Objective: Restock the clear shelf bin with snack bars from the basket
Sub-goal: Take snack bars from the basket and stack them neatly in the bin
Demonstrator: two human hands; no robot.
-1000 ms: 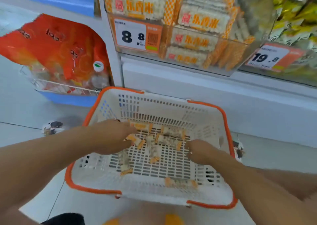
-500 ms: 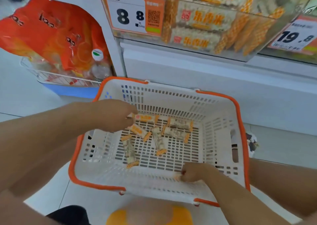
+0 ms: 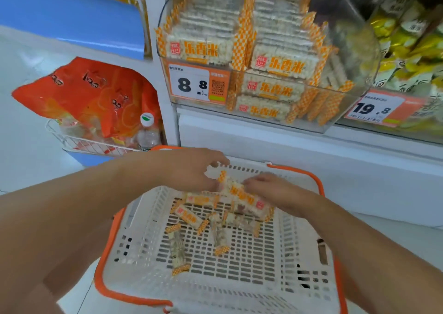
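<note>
Clear shelf bin (image 3: 259, 79) is sitting packed with bars, its front edge above the basket (image 3: 134, 297) | both hands, low in the basket a moment ago, are now meeting over its far rim | left hand (image 3: 191, 170) and right hand (image 3: 266, 191) are pinching one snack bar (image 3: 239, 194) | loose bars (image 3: 191, 220) are lying below.

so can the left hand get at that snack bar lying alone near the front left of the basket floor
Probably yes. The lone snack bar lies flat on the open basket floor with nothing over it. The left hand would first have to let go of the bars it holds with the right hand.
</note>
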